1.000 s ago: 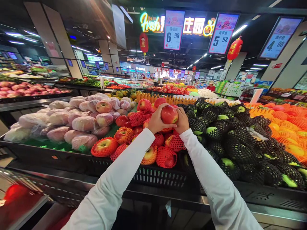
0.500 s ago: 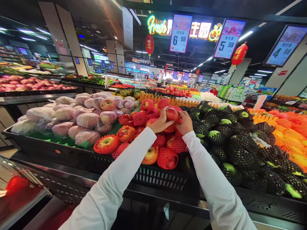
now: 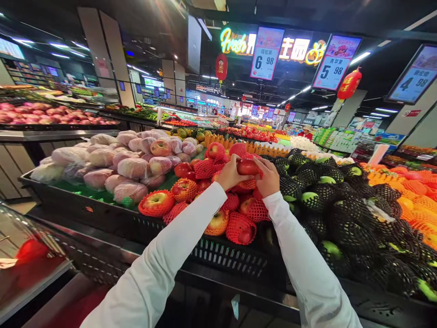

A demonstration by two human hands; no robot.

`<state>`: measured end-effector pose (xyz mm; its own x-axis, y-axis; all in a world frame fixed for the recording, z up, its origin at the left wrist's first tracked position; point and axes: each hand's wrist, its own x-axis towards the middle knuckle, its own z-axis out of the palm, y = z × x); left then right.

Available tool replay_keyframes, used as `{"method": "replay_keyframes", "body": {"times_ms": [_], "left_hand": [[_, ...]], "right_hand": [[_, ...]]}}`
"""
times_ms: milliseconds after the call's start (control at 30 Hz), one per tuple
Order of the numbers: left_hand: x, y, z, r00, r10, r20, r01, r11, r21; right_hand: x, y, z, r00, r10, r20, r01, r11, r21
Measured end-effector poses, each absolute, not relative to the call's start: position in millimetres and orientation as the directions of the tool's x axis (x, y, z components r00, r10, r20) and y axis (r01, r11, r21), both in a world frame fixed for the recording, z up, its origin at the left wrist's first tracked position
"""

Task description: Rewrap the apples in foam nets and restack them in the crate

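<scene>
Between my two hands is a red apple [image 3: 247, 167], held above the heap of red apples. My left hand [image 3: 229, 174] is closed round its left side, thumb along the bottom. From the right, my right hand [image 3: 268, 176] grips the same apple with fingers over its edge. Below my hands lie apples in red foam nets [image 3: 241, 227], and a larger apple in an orange-red net [image 3: 156, 202] sits at the tray's front left. Some bare dark red apples [image 3: 183, 170] lie just left of my left hand. My palms are turned away from view.
Wrapped pale pink apples [image 3: 133, 168] fill the tray's left part. Green fruit in black nets [image 3: 351, 223] is heaped on the right, with orange fruit [image 3: 414, 191] beyond. A black tray rim [image 3: 232, 257] runs along the front. Price screens [image 3: 267, 53] hang overhead.
The apple has been turned between my hands, and my right fingers have shifted over it. The whole view has swung slightly to the left.
</scene>
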<state>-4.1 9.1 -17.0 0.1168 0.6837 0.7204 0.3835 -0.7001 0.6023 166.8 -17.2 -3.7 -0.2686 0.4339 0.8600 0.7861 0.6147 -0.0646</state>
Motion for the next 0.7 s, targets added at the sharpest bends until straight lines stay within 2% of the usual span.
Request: {"method": "replay_keyframes", "body": {"times_ms": [200, 367, 467, 600, 700], "left_hand": [[-1.5, 6.5, -14.6, 0.006, 0.584, 0.812, 0.313, -0.772, 0.553], [-2.9, 4.2, -11.9, -0.004, 0.496, 0.868, 0.35, -0.812, 0.466], [-5.2, 6.1, -11.2, -0.058, 0.44, 0.896, 0.428, -0.8, 0.42], [-6.8, 10.0, -12.3, -0.137, 0.437, 0.889, 0.467, -0.763, 0.447], [-7.1, 11.3, -12.6, -0.181, 0.43, 0.884, 0.434, -0.772, 0.465]], "right_hand": [[159.5, -28.4, 3.2, -0.133, 0.238, 0.962, 0.741, 0.669, -0.063], [159.5, -26.4, 1.6, -0.002, 0.331, 0.944, 0.755, 0.619, -0.216], [155.8, -30.8, 2.9, -0.045, 0.296, 0.954, 0.74, 0.652, -0.167], [146.6, -43.0, 7.5, -0.249, 0.184, 0.951, 0.64, 0.768, 0.019], [142.5, -48.5, 9.5, -0.353, 0.198, 0.915, 0.536, 0.844, 0.024]]}}
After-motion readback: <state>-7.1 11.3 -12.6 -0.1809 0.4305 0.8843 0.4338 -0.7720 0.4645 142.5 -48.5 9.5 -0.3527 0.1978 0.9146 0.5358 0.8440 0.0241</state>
